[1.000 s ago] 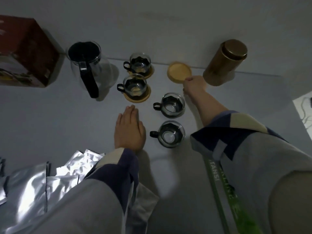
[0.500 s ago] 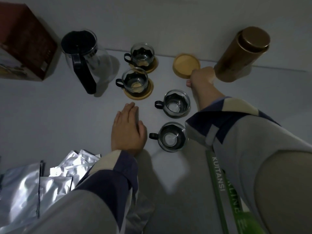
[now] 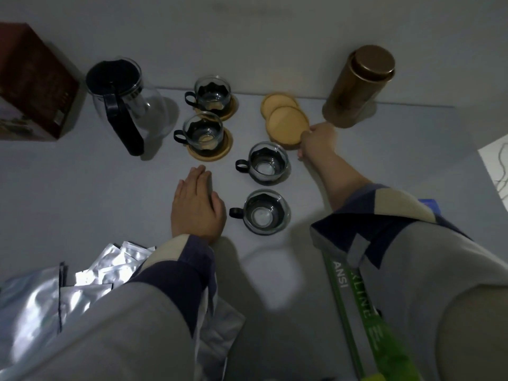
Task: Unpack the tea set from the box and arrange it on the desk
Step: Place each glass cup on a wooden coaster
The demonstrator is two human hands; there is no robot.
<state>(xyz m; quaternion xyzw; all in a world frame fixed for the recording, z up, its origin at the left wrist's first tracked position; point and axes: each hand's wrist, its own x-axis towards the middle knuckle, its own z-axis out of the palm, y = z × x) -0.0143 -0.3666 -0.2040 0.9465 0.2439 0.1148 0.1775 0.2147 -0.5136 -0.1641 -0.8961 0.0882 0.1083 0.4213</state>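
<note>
Since half a second ago the right hand [image 3: 316, 140] has slid the top wooden coaster [image 3: 287, 126] nearward off the stack, so a second coaster [image 3: 276, 101] now shows behind it. Its grip is pinched on the near right edge of that top coaster. The left hand [image 3: 196, 206] has stayed flat on the counter [image 3: 82, 188], open and holding nothing, just left of the nearest glass cup [image 3: 265, 211].

Two far cups [image 3: 211, 93] [image 3: 202, 130] already sit on coasters; the nearest cup and the one behind it [image 3: 268, 163] stand bare on the counter, right of centre. The glass teapot [image 3: 121, 92] stands at far left beside the red box [image 3: 30, 86].

Risk, as I judge it: the edge pinch is shallow, and the smooth round disc could slip or drag the lower coaster along. The forearm passes close beside the bare cups, which are thin, clear glass with dark handles and could be knocked. The tall brassy canister [image 3: 360, 83] stands just beyond the hand and might tip. Crinkled foil pouches [image 3: 90, 273] lie near left.
</note>
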